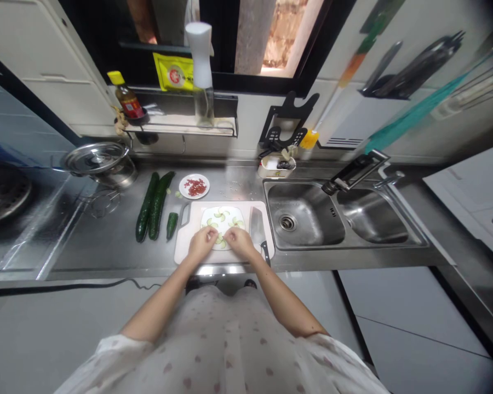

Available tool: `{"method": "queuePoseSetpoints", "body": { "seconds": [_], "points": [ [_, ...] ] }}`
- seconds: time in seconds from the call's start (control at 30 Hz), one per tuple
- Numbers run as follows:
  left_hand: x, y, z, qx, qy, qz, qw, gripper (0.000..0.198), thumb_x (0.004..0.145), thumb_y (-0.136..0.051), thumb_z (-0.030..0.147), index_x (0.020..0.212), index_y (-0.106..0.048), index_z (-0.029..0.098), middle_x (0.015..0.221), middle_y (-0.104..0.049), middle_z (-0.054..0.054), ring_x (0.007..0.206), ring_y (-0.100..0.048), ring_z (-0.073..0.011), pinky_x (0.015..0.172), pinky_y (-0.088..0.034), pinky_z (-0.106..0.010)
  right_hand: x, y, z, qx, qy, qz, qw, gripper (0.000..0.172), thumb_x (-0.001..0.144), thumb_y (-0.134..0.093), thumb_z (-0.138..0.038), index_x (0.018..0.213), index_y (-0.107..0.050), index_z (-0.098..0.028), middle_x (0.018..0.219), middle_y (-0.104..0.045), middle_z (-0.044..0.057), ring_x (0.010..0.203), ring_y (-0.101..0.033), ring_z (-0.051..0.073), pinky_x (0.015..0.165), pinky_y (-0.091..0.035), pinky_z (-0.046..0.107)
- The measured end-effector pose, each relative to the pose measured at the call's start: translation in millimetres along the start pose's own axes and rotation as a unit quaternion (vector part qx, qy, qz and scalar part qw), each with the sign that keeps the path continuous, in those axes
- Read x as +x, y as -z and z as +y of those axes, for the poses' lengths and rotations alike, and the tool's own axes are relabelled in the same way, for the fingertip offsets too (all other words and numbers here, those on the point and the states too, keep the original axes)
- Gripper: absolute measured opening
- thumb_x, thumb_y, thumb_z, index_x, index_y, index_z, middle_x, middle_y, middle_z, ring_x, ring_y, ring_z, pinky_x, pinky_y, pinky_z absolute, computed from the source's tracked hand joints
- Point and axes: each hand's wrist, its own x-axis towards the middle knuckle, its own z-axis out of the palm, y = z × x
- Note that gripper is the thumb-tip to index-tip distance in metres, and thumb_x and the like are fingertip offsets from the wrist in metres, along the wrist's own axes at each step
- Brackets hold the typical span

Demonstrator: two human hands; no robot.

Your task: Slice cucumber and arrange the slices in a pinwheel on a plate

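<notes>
My left hand [202,242] and my right hand [239,241] rest close together at the near edge of a white plate [225,212] that lies on a pale cutting board [185,241]. Thin cucumber slices [219,219] are spread over the plate. Both hands have their fingers bent and pinched around slices near the plate's front rim. A cleaver [257,225] lies on the board's right side, blade flat, just right of my right hand. Two whole cucumbers [151,205] and a short cucumber piece [171,225] lie on the steel counter left of the board.
A small dish of chopped red chilli [194,186] stands behind the board. A steel pot with a lid [98,162] sits at the left, a double sink [308,219] with a tap [355,172] at the right. Bottles stand on the wall shelf [181,127].
</notes>
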Motion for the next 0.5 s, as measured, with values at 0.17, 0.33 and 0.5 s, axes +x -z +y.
{"method": "queuePoseSetpoints", "body": {
  "seconds": [0.17, 0.33, 0.5],
  "points": [
    [1.4, -7.5, -3.2, 0.052, 0.019, -0.029, 0.998, 0.014, 0.084, -0.054, 0.028, 0.090, -0.063, 0.021, 0.086, -0.067, 0.000, 0.075, -0.058, -0.0142, 0.068, -0.040, -0.024, -0.7, -2.9, -4.1, -0.081, 0.004, -0.024, 0.996, 0.022, 0.089, -0.049, -0.028, 0.086, -0.068, -0.018, 0.086, -0.070, 0.005, 0.078, -0.057, 0.016, 0.067, -0.033, 0.023],
    [2.7, -14.0, -2.7, 0.087, 0.031, -0.050, 0.994, 0.013, 0.084, -0.052, 0.027, 0.090, -0.062, 0.022, 0.088, -0.067, -0.001, 0.081, -0.059, -0.0156, 0.070, -0.038, -0.024, 0.7, -3.1, -9.5, -0.121, 0.008, -0.058, 0.991, 0.025, 0.092, -0.045, -0.026, 0.088, -0.068, -0.016, 0.090, -0.070, 0.008, 0.079, -0.057, 0.016, 0.069, -0.030, 0.025],
    [3.0, -16.8, -1.0, 0.124, 0.042, -0.067, 0.989, 0.012, 0.085, -0.052, 0.027, 0.091, -0.061, 0.022, 0.089, -0.067, -0.002, 0.083, -0.058, -0.0166, 0.070, -0.037, -0.025, 0.7, -4.9, -10.1, -0.146, 0.005, -0.066, 0.987, 0.027, 0.093, -0.043, -0.026, 0.089, -0.067, -0.015, 0.093, -0.070, 0.009, 0.083, -0.057, 0.017, 0.071, -0.029, 0.026]
  ]
}}
